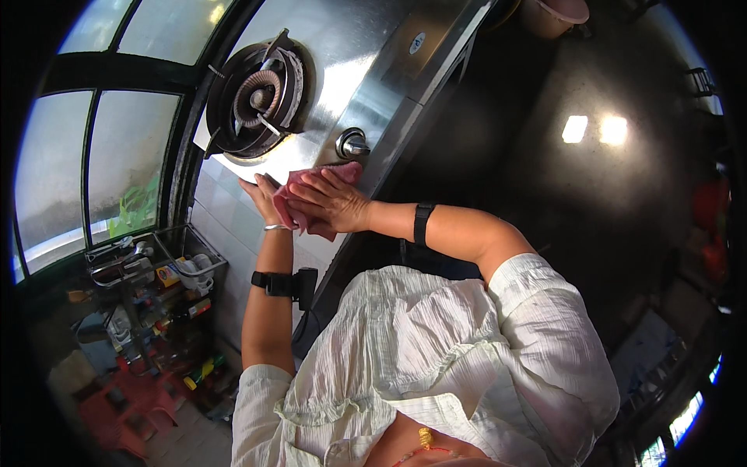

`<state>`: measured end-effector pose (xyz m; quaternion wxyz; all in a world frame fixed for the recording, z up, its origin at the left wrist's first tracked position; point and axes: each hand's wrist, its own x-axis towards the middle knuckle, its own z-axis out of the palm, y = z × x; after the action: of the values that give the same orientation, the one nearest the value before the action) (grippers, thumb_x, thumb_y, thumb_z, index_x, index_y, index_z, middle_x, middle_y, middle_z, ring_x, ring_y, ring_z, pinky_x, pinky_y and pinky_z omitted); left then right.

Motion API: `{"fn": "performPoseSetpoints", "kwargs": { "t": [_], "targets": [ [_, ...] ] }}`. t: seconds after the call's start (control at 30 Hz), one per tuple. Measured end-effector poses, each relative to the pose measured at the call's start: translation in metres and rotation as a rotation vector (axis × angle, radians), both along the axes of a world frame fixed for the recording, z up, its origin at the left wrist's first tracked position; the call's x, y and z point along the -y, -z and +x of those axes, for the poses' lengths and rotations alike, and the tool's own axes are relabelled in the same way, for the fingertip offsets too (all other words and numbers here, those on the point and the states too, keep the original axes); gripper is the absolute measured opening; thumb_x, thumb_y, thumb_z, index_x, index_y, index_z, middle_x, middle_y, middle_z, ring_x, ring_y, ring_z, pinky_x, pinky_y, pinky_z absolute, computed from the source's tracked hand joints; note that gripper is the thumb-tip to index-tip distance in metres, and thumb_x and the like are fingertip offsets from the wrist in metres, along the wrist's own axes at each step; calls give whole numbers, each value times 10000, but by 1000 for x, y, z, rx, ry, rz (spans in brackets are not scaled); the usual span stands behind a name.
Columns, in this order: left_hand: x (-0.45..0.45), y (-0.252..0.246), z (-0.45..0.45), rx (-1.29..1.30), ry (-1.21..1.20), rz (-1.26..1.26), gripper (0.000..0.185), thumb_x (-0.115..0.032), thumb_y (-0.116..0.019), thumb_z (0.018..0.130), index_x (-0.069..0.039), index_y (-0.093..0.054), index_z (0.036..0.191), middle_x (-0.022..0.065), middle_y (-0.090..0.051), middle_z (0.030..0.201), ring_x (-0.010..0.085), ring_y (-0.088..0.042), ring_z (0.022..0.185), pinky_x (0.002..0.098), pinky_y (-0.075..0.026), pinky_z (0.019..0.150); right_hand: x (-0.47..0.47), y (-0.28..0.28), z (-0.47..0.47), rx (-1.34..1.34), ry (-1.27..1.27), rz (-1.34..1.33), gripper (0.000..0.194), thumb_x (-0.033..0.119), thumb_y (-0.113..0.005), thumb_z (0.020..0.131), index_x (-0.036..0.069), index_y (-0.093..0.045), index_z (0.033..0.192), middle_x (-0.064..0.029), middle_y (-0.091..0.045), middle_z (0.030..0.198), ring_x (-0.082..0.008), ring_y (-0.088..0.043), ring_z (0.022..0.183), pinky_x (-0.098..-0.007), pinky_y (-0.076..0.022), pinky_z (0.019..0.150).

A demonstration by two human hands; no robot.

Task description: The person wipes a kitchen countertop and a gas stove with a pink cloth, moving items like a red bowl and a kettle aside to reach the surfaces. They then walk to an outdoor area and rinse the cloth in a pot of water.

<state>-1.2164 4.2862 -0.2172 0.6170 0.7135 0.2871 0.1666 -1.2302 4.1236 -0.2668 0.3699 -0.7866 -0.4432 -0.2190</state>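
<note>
A pink cloth [350,171] lies bunched at the near edge of a stainless steel gas stove, just below its round control knob [351,143]. My right hand [334,203] presses on the cloth, its fingers spread across it. My left hand [262,195], with a silver bangle at the wrist, rests against the stove's near edge beside the cloth. Two of its fingers show apart; the cloth hides part of the hand, and whether it grips anything is unclear. Beyond both hands, the burner [258,99] sits inside a dark ring with metal pan supports.
White tiles [227,201] border the stove's near side. Framed window panes [131,160] stand along the left. Below them are a metal rack [189,251] with bottles and containers, and a red plastic stool [128,403]. A pink basin [554,16] stands at the far right.
</note>
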Motion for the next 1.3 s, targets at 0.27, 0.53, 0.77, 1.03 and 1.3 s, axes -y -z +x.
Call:
{"fn": "performPoseSetpoints", "kwargs": {
  "t": [0.27,0.53,0.77,1.03,1.3],
  "targets": [
    [-8,13,4,93,12,534,547,-231,-382,949,76,-120,1317,159,-453,1111,178,-472,938,290,-404,839,37,13,11,-40,59,-31,729,440,-609,732,156,-340,1348,-54,-242,1433,-240,-178,1338,-403,-94,1085],
    [-9,10,0,1,30,540,580,-258,-381,945,132,-149,1304,233,-386,1245,274,-393,1122,335,-289,980,46,33,6,39,100,-45,747,455,-640,698,163,-370,1329,-110,-240,1421,-291,-217,1319,-427,-140,1084],
    [-11,14,-2,119,94,384,559,-248,-382,942,117,-155,1300,203,-400,1183,233,-402,1033,319,-317,928,105,64,35,-302,340,-77,672,456,-557,772,53,-377,1278,-147,-308,1358,-321,-219,1307,-459,-151,1074],
    [-9,14,-2,73,46,360,611,-259,-380,946,105,-89,1341,229,-297,1314,262,-339,1177,329,-256,1003,100,-9,74,-329,68,93,544,499,-287,898,138,-449,1271,-156,-246,1397,-420,-23,1319,-546,-28,1033],
    [-16,16,-8,16,3,301,631,-281,-384,948,100,-85,1352,222,-255,1358,250,-307,1216,324,-222,1031,130,10,144,-69,149,93,481,473,-508,807,235,-502,1225,-88,-274,1406,-406,-184,1292,-566,-183,1009]
  ]
}}
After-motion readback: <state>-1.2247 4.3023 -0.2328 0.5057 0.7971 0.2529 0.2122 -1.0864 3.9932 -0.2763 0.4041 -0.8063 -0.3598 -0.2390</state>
